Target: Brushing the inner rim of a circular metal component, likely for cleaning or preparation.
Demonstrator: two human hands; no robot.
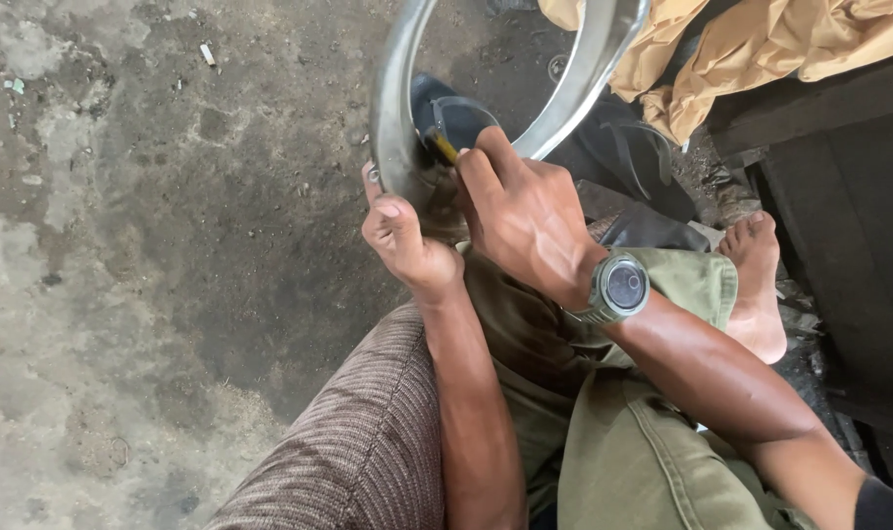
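A shiny metal wheel rim [393, 108] stands upright in front of my knees, its lower curve resting near my lap. My left hand [402, 240] grips the rim's lower edge from the left, thumb on the outer face. My right hand [525, 211], with a grey wristwatch [621, 288] on the wrist, holds a small tool with a yellow handle [445, 147] pressed against the inner side of the rim. The tool's tip is hidden behind the rim and my fingers.
Stained concrete floor [152, 245] fills the left. A dark sandal [456, 113] lies beyond the rim, another sandal [628, 147] to its right. A tan cloth [761, 44] is heaped at top right. My bare foot [756, 285] rests beside a dark wooden board [849, 216].
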